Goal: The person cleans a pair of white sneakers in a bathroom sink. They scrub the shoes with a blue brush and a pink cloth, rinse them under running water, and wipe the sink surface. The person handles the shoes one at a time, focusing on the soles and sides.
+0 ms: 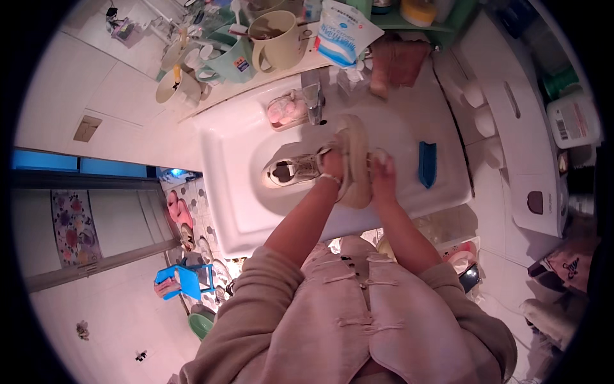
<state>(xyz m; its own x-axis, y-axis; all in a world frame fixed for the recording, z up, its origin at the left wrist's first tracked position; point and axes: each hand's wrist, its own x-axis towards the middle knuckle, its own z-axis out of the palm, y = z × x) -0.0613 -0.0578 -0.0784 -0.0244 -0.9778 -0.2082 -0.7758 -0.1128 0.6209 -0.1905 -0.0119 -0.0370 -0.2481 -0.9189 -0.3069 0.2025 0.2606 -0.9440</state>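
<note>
Over the basin of a white sink [230, 192], my left hand [333, 163] is closed on a pale shoe [356, 163], with part of the hand hidden at the shoe's upper. The shoe is tilted on its side, its thick sole towards the right. My right hand [383, 177] is at the sole side, holding a small whitish thing, blurred, that I cannot name. A second shoe [304, 167], beige with laces, lies in the basin to the left, its toe part hidden behind my left hand. A blue brush [427, 164] rests on the sink's right side.
A metal faucet [312, 98] stands at the sink's back, beside a soap dish [288, 111]. Behind are a beige mug [276, 41], a green mug [230, 60] and a white-and-blue bag [345, 33]. A reddish cloth [400, 60] hangs back right. A blue folding stool [187, 281] stands on the floor, left.
</note>
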